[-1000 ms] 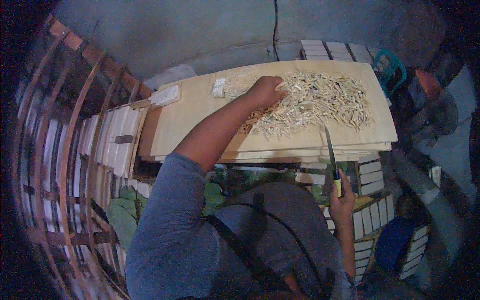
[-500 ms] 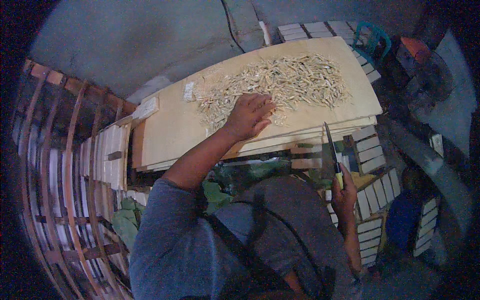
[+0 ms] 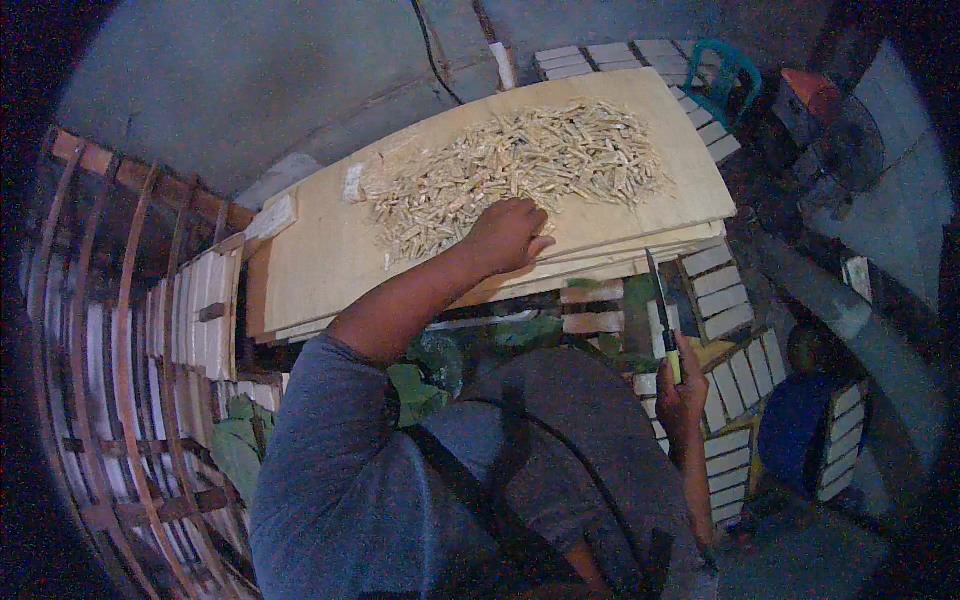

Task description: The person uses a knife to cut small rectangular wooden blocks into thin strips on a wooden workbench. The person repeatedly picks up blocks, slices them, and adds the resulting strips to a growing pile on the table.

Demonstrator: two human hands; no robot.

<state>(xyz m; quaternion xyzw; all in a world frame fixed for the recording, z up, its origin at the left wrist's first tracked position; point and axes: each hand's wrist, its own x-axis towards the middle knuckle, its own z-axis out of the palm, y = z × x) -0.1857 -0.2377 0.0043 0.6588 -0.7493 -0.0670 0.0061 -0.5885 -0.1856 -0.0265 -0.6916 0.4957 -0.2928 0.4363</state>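
A pale wooden board lies on a stack of boards and carries a wide heap of small tan sticks. My left hand rests curled at the near edge of the heap, its fingers closed over some of the sticks. My right hand hangs below the board's right end and grips a knife with a yellow handle, its blade pointing up.
A curved wooden rack of slats runs along the left. Crates of pale blocks stand at the right and behind the board. A teal plastic chair sits at the far right, with a blue container lower right.
My left hand has drawn back from the far side of the heap to its near edge. The right hand with the knife has stayed put.
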